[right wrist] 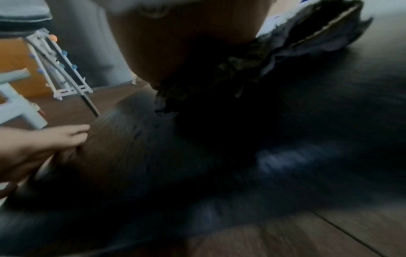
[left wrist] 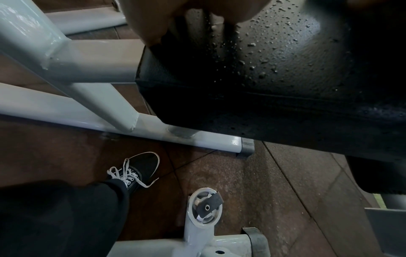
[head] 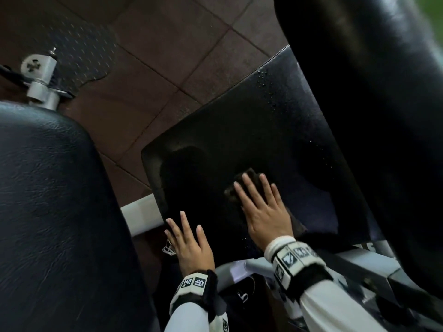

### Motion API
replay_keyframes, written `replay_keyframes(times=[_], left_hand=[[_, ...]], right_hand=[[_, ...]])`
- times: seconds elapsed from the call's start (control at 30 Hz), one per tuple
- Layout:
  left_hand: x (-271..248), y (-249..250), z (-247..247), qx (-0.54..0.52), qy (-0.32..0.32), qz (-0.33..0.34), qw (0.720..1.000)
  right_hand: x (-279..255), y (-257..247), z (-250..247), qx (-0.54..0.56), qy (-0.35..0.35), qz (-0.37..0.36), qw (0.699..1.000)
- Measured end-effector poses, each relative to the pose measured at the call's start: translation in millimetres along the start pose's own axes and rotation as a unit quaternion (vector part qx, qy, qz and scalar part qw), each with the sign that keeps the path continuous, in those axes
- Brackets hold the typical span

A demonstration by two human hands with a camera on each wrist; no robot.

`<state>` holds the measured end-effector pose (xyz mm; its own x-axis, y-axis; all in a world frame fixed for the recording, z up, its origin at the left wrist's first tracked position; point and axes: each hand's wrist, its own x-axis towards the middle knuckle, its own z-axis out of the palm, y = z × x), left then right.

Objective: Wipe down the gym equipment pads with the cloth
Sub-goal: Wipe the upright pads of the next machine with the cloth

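A black seat pad (head: 251,130) fills the middle of the head view, with water droplets near its far right edge. My right hand (head: 262,207) lies flat with straight fingers on a dark cloth (head: 249,176), pressing it onto the pad. In the right wrist view the crumpled cloth (right wrist: 241,69) shows under the palm, blurred. My left hand (head: 185,240) rests flat on the pad's near left corner, fingers straight. The left wrist view shows that wet pad (left wrist: 285,60) and its corner under my fingers (left wrist: 149,24).
A large black upholstered pad (head: 55,212) stands close at the left and another (head: 371,92) at the upper right. Pale grey frame tubes (left wrist: 87,66) run beneath the seat. Brown floor tiles (head: 167,56) lie beyond. My shoe (left wrist: 136,170) stands by the frame.
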<state>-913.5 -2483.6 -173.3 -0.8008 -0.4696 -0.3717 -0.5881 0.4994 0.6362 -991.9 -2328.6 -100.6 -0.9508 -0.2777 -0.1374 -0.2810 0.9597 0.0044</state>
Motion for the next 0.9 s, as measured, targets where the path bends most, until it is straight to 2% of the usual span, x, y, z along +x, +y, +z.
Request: replay_keyframes(times=[0.1,0.23,0.4,0.5,0.6,0.7,0.8,0.9], left_hand=[[-1,2,-2,-0.009,0.003,0.000,1.000],[-1,2,-3,-0.006,0.005,0.003,1.000],[0,3,-2,-0.004,0.007,-0.002,1.000],[0,1,-2,-0.003,0.002,-0.008,1.000],[1,2,-2,0.000,0.001,-0.010,1.000],[1,4,-3,-0.002,0.000,-0.011,1.000],[1,4,-4,-0.006,-0.003,-0.010,1.000],[1,4,-5,-0.006,-0.004,-0.009,1.000]], right_hand=[[-46,14,2,-0.029,-0.034,0.000,0.999],[-69,36,-8,-0.012,-0.018,0.095,0.995],[-20,57,-23,0.021,0.025,0.210,0.977],[28,51,-31,0.036,0.022,0.233,0.972],[54,31,-27,0.043,0.004,0.204,0.978],[49,8,-16,0.016,0.005,0.122,0.992],[8,-1,-4,0.006,-0.008,0.045,0.999],[-45,10,0,-0.017,-0.036,0.042,0.998]])
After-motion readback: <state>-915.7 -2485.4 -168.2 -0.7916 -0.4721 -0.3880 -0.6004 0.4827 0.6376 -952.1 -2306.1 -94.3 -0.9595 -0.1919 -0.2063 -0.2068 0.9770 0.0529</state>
